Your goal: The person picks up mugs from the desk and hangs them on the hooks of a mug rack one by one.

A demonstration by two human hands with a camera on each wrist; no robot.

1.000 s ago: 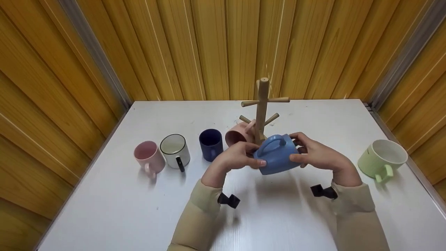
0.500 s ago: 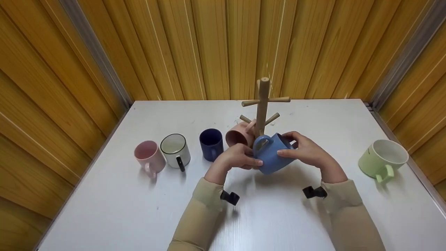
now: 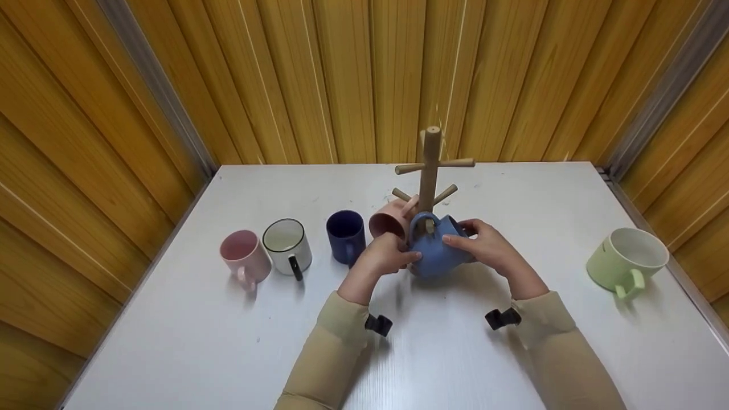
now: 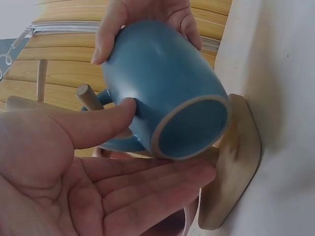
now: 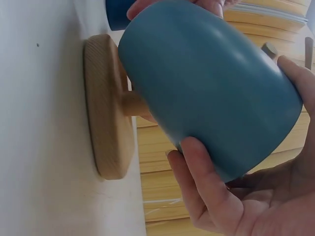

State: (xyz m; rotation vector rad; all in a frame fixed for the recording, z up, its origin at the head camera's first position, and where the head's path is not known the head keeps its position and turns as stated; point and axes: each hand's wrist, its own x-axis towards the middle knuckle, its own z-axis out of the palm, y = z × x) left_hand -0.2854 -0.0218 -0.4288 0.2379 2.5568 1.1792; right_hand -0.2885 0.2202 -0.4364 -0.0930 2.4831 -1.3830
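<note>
A blue mug (image 3: 437, 254) is tilted against the front of a wooden mug tree (image 3: 430, 182), its handle uppermost. The end of a peg (image 4: 87, 96) shows through the handle's loop. My left hand (image 3: 380, 255) pinches the mug near its base, thumb on the side and fingers stretched under the bottom. Around the rim end, my right hand (image 3: 485, 244) grips it with thumb and fingers, as the right wrist view also shows. A pink mug (image 3: 388, 219) hangs on the tree's left side, partly covered by my left hand.
Left of the tree stand a navy mug (image 3: 345, 236), a white mug with a black handle (image 3: 286, 246) and another pink mug (image 3: 245, 256). A light green mug (image 3: 625, 261) is at far right. Wood-panel walls (image 3: 364, 80) enclose the white table (image 3: 188, 336).
Both hands have brought the blue mug left and back toward the tree, turning it so the handle has come over the front peg. The other mugs have stayed put.
</note>
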